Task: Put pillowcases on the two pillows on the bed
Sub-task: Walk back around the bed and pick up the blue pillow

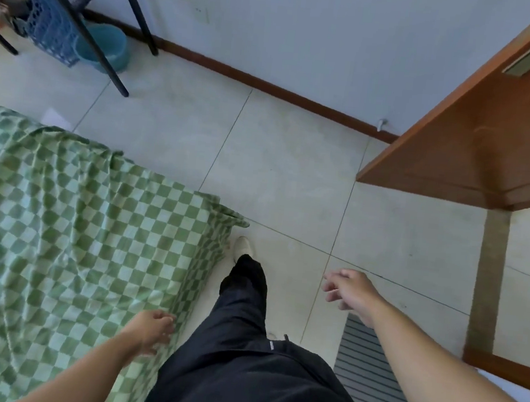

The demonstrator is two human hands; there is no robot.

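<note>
1. Fingers on both hands hang loose and hold nothing: my left hand point(150, 328) floats over the edge of the bed point(67, 229), whether touching the cloth I cannot tell, and my right hand point(347, 291) is out over the floor, well apart from anything.
2. Between my arms I see my leg in dark trousers point(238, 345), one light shoe point(243, 247) set forward just beside the bed's corner, and a striped mat point(366, 378) under my right forearm.
3. On the bed I see only the green checked cover, rumpled. No pillow and no pillowcase shows anywhere, so the task's things are out of view.
4. I judge I am walking alongside the bed, not yet handling anything. Next I need to find the pillows and cases, probably by turning my head up the bed.
5. Farther off: tiled floor point(294, 158), a wooden desk point(480, 135) to the right, a dark metal frame point(91, 2) with a blue basket point(48, 25) and teal basin point(109, 48) by the wall.
</note>
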